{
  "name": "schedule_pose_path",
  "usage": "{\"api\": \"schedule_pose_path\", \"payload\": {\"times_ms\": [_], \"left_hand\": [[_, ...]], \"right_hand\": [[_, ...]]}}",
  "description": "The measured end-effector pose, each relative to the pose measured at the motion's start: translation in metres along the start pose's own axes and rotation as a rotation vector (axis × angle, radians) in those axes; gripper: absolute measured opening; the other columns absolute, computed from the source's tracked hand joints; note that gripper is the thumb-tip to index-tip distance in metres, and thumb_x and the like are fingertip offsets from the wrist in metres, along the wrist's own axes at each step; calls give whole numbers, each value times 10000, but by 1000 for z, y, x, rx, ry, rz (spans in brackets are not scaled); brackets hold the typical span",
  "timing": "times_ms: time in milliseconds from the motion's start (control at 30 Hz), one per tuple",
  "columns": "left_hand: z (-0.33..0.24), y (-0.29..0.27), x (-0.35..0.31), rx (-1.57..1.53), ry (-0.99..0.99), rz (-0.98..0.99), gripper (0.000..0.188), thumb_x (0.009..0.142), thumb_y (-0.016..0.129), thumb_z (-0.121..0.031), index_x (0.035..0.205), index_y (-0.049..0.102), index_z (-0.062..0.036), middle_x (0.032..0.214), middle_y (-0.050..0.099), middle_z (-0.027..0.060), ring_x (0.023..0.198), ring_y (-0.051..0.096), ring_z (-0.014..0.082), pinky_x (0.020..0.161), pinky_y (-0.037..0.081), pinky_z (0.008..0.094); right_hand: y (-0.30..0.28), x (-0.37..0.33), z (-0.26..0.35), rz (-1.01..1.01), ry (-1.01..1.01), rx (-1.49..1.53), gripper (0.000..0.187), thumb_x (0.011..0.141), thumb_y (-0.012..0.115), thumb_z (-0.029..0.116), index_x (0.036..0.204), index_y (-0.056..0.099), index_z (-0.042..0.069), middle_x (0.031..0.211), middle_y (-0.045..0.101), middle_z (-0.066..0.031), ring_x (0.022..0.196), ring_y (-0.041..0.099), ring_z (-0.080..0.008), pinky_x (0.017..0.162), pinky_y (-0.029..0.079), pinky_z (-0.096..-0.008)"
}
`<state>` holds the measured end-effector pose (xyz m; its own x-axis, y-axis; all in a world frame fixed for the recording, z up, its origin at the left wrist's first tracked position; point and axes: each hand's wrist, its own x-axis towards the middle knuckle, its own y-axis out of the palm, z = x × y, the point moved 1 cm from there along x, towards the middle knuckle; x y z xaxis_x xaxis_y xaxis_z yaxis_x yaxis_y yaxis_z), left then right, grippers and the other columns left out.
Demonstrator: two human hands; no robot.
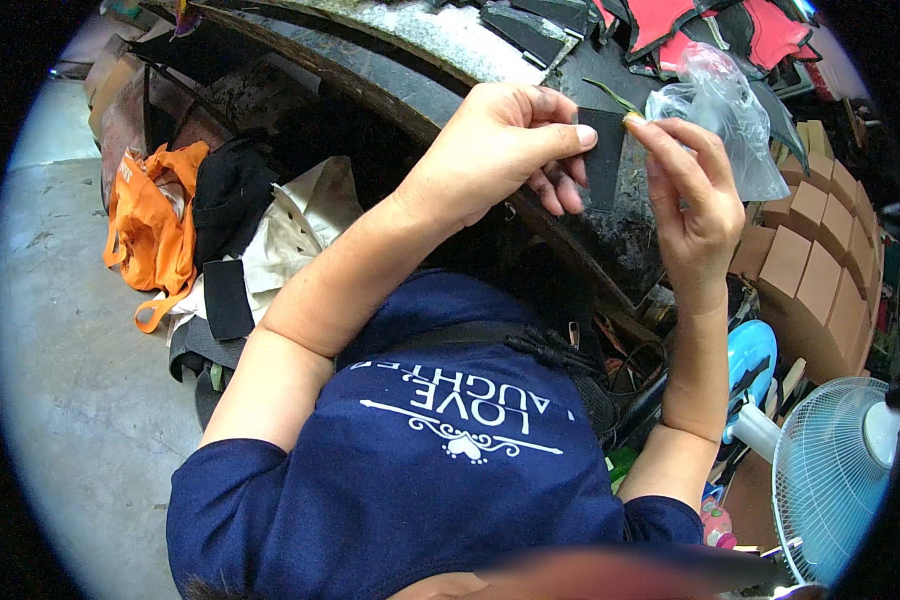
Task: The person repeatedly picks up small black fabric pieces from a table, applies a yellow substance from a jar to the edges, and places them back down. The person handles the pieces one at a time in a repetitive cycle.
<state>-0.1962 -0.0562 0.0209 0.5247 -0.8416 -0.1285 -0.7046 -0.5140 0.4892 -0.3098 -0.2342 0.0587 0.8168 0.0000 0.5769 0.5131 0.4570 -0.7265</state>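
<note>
My left hand is closed, its thumb pressing the left edge of a thin flat black piece with straight sides. The other fingers curl beneath. To its right, my right hand is raised, with thumb and forefinger pinched on a slim, pointed green thing with a yellowish end. Its exact kind cannot be made out. The slim thing points up and left, above the black piece's top edge. Behind my right hand lies a crumpled clear plastic bag.
Black and red-pink cut pieces are heaped on the dark worktable. Stacked tan blocks or boxes stand at the right, above a blue-and-white fan. At the left, an orange bag hangs beside black and cream cloth.
</note>
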Motion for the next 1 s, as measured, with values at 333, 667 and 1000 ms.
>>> {"api": "schedule_pose_path", "payload": {"times_ms": [333, 667, 1000], "left_hand": [[-1, 1, 0, -128, -32, 24, 153, 981, 681, -152, 998, 637, -6, 784, 704, 123, 640, 738, 228, 554, 618, 287], [5, -3, 6, -168, 26, -6, 140, 984, 684, -153, 995, 647, -19, 780, 719, 127, 624, 733, 213, 572, 630, 289], [4, -2, 6, -124, 27, 22, 156, 979, 693, -159, 983, 643, -12, 775, 710, 124, 625, 732, 209, 575, 632, 293]], "right_hand": [[4, -11, -6, 113, 329, 502, 367, 904, 663, -57, 1211, 767, 115, 1059, 676, -88, 927, 641, -150, 756, 507, -230], [-7, -14, 7, 67, -115, 39, 484, 711, 723, -93, 1100, 813, 181, 1048, 695, -59, 628, 585, -125, 548, 485, -242], [-16, -12, 9, 29, -167, -111, 469, 707, 708, -35, 1105, 800, 194, 1129, 698, -84, 648, 610, -154, 573, 514, -274]]}}
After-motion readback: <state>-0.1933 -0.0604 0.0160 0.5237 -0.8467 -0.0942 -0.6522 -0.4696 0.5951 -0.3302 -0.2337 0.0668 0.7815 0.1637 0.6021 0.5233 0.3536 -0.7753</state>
